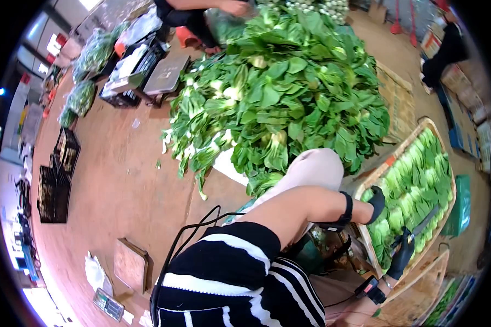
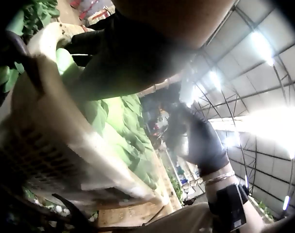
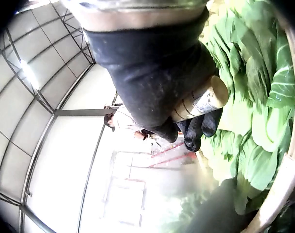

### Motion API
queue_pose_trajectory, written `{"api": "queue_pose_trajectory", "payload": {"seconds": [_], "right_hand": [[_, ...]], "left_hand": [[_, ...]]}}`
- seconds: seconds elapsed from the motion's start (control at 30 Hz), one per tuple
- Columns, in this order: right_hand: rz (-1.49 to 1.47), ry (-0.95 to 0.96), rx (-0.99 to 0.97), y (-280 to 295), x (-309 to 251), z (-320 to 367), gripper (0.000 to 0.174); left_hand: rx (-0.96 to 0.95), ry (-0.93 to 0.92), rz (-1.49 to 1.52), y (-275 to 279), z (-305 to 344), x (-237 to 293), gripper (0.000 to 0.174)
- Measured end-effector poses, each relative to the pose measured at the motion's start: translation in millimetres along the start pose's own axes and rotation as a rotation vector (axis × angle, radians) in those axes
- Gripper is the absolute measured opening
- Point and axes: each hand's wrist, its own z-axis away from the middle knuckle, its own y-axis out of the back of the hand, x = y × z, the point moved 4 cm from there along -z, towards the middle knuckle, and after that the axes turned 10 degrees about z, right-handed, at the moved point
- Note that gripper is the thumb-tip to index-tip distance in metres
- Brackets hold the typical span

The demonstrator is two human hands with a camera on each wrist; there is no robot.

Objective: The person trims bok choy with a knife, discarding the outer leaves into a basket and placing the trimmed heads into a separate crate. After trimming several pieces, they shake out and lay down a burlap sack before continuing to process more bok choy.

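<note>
A black-gloved left hand [image 1: 376, 205] reaches over the near-left rim of a long crate [image 1: 451, 191] and touches the leafy greens [image 1: 414, 188] in it; the greens partly hide its fingertips. In the left wrist view this hand [image 2: 133, 63] is dark and blurred above the crate rim [image 2: 84, 128]. The gloved right hand [image 1: 402, 254] grips a knife, its blade [image 1: 426, 220] slanting over the greens at the crate's right side. In the right wrist view, fingers [image 3: 192, 138] curl round the knife's pale handle [image 3: 203, 99], beside the packed greens [image 3: 266, 121].
A big heap of loose greens [image 1: 311, 98] lies ahead, left of the crate. Another person's arm [image 1: 202, 5] shows behind it. A scale [image 1: 166, 74] and black crates [image 1: 54, 193] stand to the left, a wooden stool [image 1: 131, 264] lower left, a green bin [image 1: 462, 204] at right.
</note>
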Motion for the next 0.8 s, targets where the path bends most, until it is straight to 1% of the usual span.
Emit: {"api": "queue_pose_trajectory", "payload": {"seconds": [0.03, 0.07, 0.1, 0.13, 0.2, 0.27, 0.3, 0.33, 0.4, 0.43, 0.47, 0.5, 0.53, 0.57, 0.6, 0.67, 0.7, 0.8], "right_hand": [[0.006, 0.024, -0.022, -4.9, 2.6, 4.9, 0.031], [0.019, 0.056, -0.036, -4.3, 5.1, 4.7, 0.031], [0.069, 0.049, -0.008, -5.0, 6.3, 4.8, 0.032], [0.108, 0.054, -0.005, 0.5, 18.7, 1.5, 0.032], [0.144, 0.151, 0.052, -0.4, 22.0, 1.4, 0.033], [0.135, -0.022, 0.004, 2.2, 31.5, 1.0, 0.035], [0.357, 0.189, 0.066, 4.6, 40.1, -3.7, 0.035], [0.422, 0.157, 0.008, 9.2, 47.6, -2.7, 0.035], [0.549, 0.223, -0.071, 22.7, 77.0, -18.7, 0.035], [0.768, 0.285, -0.092, 40.1, 110.4, -24.8, 0.035], [0.984, 0.355, -0.103, 50.1, 131.0, -36.2, 0.036], [1.023, 0.405, -0.132, 44.0, 126.5, -34.0, 0.038], [1.054, 0.452, -0.158, 33.3, 115.1, -17.3, 0.041], [1.082, 0.39, -0.214, 23.6, 105.1, -11.4, 0.045], [1.012, 0.39, -0.193, 22.8, 106.3, -10.5, 0.044], [0.792, 0.218, -0.154, 26.2, 113.3, -14.3, 0.044], [0.778, 0.212, -0.152, 22.0, 106.6, -7.0, 0.044], [0.689, 0.203, -0.177, -2.6, 59.7, 17.7, 0.041]], "left_hand": [[-0.032, -0.002, 0.038, 1.0, 9.7, -3.7, 0.037], [-0.039, -0.083, 0.118, 6.2, 13.9, -7.4, 0.036], [-0.017, -0.14, 0.133, 9.4, 17.5, -13.9, 0.035], [-0.005, -0.195, 0.149, 10.5, 24.8, -19.2, 0.034], [0.068, -0.199, 0.213, 9.1, 18.1, -16.6, 0.033], [0.088, -0.102, 0.216, 0.6, 0.5, -7.5, 0.032], [0.143, -0.062, 0.19, 5.5, -0.6, -6.7, 0.03], [0.223, 0.008, 0.147, -3.9, -14.6, 3.1, 0.03], [0.217, -0.009, 0.203, 3.1, -16.2, -2.8, 0.03], [0.213, -0.02, 0.233, 3.6, -15.6, -6.9, 0.029], [0.217, -0.028, 0.263, 4.7, -18.0, -10.8, 0.029], [0.222, -0.036, 0.286, 4.1, -18.1, -16.5, 0.029], [0.219, -0.044, 0.302, 1.1, -17.9, -21.3, 0.029], [0.219, -0.049, 0.312, 0.3, -20.3, -25.1, 0.028], [0.216, -0.058, 0.317, -0.9, -21.1, -28.5, 0.028], [0.206, -0.079, 0.32, -1.5, -24.8, -28.6, 0.028], [0.204, -0.093, 0.319, -2.9, -25.6, -25.5, 0.027], [0.204, -0.125, 0.329, -4.2, -21.5, -15.7, 0.027]]}}
